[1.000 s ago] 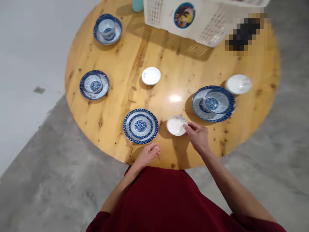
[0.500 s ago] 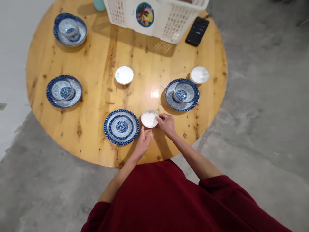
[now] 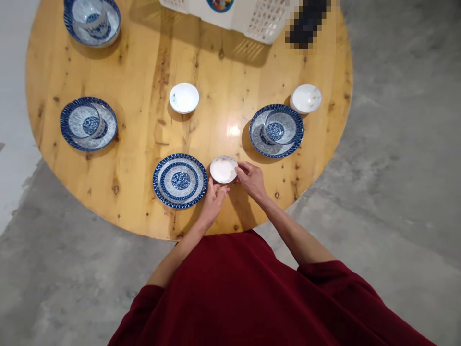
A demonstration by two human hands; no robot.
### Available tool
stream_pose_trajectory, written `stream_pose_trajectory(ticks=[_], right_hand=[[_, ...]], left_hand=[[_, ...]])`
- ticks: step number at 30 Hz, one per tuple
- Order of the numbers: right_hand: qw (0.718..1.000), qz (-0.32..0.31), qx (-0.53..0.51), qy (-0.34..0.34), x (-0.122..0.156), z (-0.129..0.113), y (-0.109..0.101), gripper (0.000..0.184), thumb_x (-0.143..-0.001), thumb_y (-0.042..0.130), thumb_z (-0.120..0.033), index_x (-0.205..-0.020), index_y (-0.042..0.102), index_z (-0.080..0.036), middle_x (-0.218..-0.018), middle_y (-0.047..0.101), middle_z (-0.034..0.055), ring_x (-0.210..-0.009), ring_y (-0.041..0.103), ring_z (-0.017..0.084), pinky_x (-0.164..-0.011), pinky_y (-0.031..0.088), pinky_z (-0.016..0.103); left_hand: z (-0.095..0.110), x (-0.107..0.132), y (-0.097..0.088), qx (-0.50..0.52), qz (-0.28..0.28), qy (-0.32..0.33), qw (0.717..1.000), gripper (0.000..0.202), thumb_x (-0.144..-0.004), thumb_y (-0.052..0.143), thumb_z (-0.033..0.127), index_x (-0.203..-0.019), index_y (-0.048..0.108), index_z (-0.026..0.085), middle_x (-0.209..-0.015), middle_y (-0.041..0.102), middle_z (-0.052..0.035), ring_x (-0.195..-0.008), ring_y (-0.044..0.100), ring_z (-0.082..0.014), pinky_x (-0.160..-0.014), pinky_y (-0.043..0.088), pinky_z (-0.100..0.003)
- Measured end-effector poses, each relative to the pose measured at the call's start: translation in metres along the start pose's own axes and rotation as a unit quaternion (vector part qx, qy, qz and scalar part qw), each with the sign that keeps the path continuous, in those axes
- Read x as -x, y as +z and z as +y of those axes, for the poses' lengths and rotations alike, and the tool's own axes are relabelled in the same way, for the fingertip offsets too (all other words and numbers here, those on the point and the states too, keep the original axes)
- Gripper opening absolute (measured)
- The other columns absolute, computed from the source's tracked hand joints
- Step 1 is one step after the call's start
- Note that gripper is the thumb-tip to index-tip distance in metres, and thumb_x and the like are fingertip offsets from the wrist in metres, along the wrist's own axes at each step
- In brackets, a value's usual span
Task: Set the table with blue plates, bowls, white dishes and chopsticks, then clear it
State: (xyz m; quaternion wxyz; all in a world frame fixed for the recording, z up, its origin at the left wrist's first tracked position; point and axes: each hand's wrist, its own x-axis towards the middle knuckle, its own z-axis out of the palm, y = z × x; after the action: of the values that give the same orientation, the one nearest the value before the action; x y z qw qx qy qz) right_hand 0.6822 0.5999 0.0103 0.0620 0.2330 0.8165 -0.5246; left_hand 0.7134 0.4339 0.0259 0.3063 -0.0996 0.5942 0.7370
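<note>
From my head view: right hand [image 3: 251, 181] pinches rim of small white bowl [image 3: 224, 169] between thumb and fingers. Left hand [image 3: 213, 202], fingers partly curled, sits at bowl's near left side; I can't tell whether it grips. Bowl is just right of blue-patterned plate [image 3: 180, 180], near table [image 3: 137, 168] edge; can't tell if lifted. Farther off, I see second white bowl [image 3: 184, 98] and basket [image 3: 237, 19].

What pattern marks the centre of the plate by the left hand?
The plate has a round, mottled blue-and-white centre, clearest in the head view.
</note>
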Motion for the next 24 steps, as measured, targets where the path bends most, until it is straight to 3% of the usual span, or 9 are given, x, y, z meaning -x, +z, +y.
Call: stream_pose_trajectory(ticks=[7, 17, 24], right_hand=[[1.000, 0.005, 0.002, -0.008, 0.003, -0.004, 0.000, 0.039, -0.080, 0.052, -0.042, -0.099, 0.073, -0.016, -0.088, 0.074, 0.0062, -0.063, 0.065, 0.018, -0.061, 0.055, 0.030], [0.999, 0.020, 0.012, -0.042, 0.003, 0.007, -0.002, 0.036, -0.081, 0.052, -0.038, -0.097, 0.074, -0.014, -0.084, 0.074, 0.0068, -0.061, 0.065, 0.019, -0.062, 0.054, 0.031], [0.999, 0.013, 0.010, -0.037, 0.002, 0.005, -0.002, 0.034, -0.080, 0.053, -0.037, -0.096, 0.073, -0.014, -0.082, 0.074, 0.0059, -0.062, 0.066, 0.019, -0.063, 0.054, 0.031]], left_hand=[[0.001, 0.001, -0.001, 0.000, -0.012, 0.001, 1.000, 0.079, -0.096, 0.055, 0.039, -0.161, 0.016, 0.020, -0.141, 0.055, -0.0178, -0.123, 0.061, -0.0265, -0.108, 0.044, -0.045], [-0.005, -0.001, 0.001, -0.011, -0.012, -0.006, 1.000, 0.071, -0.095, 0.056, 0.039, -0.157, 0.025, 0.021, -0.141, 0.055, -0.0171, -0.120, 0.062, -0.0263, -0.108, 0.043, -0.048], [-0.008, -0.002, 0.001, -0.016, -0.009, -0.002, 1.000, 0.072, -0.096, 0.055, 0.038, -0.158, 0.022, 0.021, -0.141, 0.055, -0.0169, -0.121, 0.062, -0.0255, -0.107, 0.044, -0.047]])
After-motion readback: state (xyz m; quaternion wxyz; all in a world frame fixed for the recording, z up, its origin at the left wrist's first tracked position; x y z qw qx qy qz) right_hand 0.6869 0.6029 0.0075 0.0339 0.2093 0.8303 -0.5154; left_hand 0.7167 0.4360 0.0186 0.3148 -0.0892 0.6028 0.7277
